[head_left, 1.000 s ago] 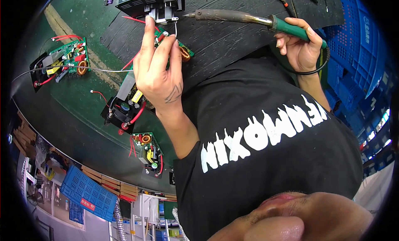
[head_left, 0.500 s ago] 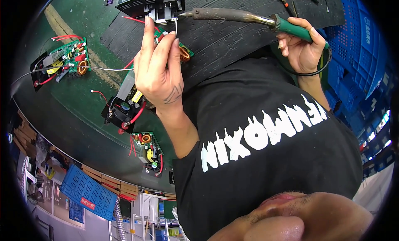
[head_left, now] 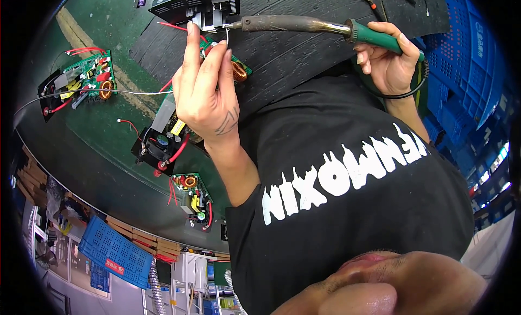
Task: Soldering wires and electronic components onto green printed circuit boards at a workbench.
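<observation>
Soldering iron [head_left: 304, 25] in your right hand [head_left: 388, 62], gripped at green handle: light, stiff, tip hot. Left hand [head_left: 209, 92] pinches thin solder wire [head_left: 81, 92], soft, at circuit board [head_left: 225, 54] on black mat [head_left: 304, 49].

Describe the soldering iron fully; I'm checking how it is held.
The soldering iron has a green handle, a long brownish, worn-looking metal barrel and a dark cord looping below the grip. It lies about level across the black mat. The right hand grips the handle; its tip meets the black part beside the left hand fingertips.
</observation>
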### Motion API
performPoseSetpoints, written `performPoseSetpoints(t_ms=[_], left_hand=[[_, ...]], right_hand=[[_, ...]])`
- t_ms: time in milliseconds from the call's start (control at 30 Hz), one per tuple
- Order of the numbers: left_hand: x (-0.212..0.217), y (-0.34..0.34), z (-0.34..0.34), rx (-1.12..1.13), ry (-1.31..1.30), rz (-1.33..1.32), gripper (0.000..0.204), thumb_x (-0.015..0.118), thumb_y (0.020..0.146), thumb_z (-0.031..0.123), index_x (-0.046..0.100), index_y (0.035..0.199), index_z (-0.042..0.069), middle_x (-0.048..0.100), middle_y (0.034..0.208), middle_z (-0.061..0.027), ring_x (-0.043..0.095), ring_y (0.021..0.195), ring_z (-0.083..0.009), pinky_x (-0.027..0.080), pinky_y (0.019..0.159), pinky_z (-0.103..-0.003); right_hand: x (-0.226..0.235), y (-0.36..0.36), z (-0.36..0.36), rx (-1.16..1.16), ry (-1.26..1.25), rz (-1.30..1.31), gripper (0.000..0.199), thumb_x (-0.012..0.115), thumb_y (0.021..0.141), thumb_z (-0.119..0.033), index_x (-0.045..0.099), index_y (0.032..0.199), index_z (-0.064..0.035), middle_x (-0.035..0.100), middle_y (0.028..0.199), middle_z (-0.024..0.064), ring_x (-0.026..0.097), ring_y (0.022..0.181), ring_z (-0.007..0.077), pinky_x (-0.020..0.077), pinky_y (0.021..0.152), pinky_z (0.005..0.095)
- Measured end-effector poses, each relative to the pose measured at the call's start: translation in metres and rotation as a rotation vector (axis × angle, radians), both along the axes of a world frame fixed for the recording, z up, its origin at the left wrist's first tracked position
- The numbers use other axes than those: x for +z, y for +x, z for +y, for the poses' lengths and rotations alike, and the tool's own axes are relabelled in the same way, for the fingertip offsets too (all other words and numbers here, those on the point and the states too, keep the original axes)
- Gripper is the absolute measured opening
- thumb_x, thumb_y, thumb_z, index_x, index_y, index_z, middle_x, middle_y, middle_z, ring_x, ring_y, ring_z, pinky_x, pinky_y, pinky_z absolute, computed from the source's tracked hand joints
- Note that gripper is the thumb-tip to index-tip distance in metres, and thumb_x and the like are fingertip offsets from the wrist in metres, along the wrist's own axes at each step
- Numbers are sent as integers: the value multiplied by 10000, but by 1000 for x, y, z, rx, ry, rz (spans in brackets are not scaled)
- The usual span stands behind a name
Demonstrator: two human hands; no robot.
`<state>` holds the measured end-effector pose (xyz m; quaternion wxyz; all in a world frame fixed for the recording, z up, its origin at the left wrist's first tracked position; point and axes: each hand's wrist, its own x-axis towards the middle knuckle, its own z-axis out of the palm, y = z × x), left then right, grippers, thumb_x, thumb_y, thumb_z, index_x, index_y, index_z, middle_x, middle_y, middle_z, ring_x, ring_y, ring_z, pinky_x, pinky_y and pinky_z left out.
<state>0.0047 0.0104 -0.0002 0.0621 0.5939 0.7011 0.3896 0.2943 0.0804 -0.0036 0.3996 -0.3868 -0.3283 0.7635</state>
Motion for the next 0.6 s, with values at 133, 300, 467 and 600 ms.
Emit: performPoseSetpoints(t_ms=[133, 300, 467, 600], left_hand=[[-1, -1, 0, -4, 8, 14, 169, 743, 761, 86, 732, 927, 58, 664, 1167, -140, 615, 710, -189, 474, 709, -269], [-2, -2, -1, -1, 3, 21, 167, 744, 761, 93, 733, 924, 60, 663, 1170, -136, 616, 714, -188, 474, 726, -273], [-2, -3, -1, -12, -5, 26, 167, 742, 761, 95, 735, 925, 65, 657, 1186, -130, 619, 727, -188, 475, 733, -274], [-2, -3, -2, -19, -14, 21, 170, 741, 761, 92, 736, 929, 67, 654, 1195, -124, 622, 741, -186, 477, 735, -276]], right_hand=[[-2, 2, -1, 8, 10, -22, 548, 286, 973, -402, 548, 1210, 18, 660, 898, 238, 651, 684, 221, 515, 518, 260], [-2, 1, 0, 15, 13, -25, 547, 289, 972, -402, 546, 1211, 18, 660, 895, 238, 654, 690, 221, 518, 520, 260], [-2, 2, -1, 4, -7, -22, 546, 294, 969, -402, 544, 1211, 18, 660, 892, 239, 651, 686, 225, 515, 513, 263], [-3, 3, 0, -5, 4, -32, 547, 300, 965, -404, 544, 1208, 21, 659, 890, 242, 648, 680, 231, 511, 508, 264]])
